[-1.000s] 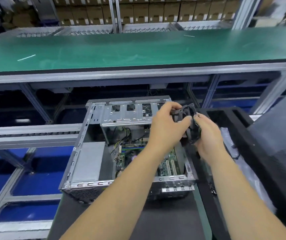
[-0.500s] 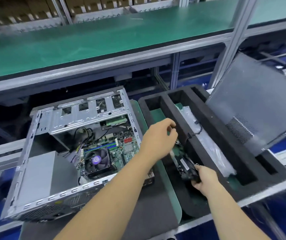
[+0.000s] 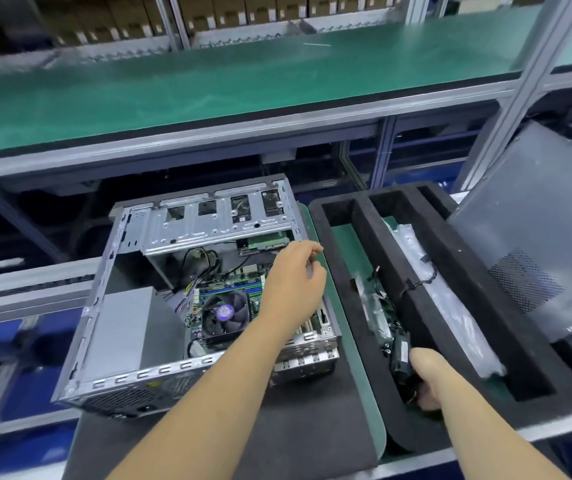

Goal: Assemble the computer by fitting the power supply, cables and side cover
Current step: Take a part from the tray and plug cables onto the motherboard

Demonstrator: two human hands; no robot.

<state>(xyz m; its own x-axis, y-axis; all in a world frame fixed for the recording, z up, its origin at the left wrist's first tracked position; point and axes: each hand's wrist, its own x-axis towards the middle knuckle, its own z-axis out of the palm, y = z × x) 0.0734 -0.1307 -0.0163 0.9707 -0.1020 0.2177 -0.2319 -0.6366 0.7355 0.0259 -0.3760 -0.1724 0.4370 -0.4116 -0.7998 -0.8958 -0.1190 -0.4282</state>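
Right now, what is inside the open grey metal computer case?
Inside the open grey metal computer case: a grey power supply box, a green motherboard with a black cooler fan, and loose cables. The left hand and forearm cover the board's right part.

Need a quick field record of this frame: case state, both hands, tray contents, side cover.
case: open computer case on a dark mat, side cover off, CPU fan visible
left hand: left hand above the case's right edge, fingers loosely curled, holding nothing
right hand: right hand in the foam tray, gripping a black part
tray contents: cables and a plastic bag
side cover: grey side cover leaning at the tray's right, not fitted
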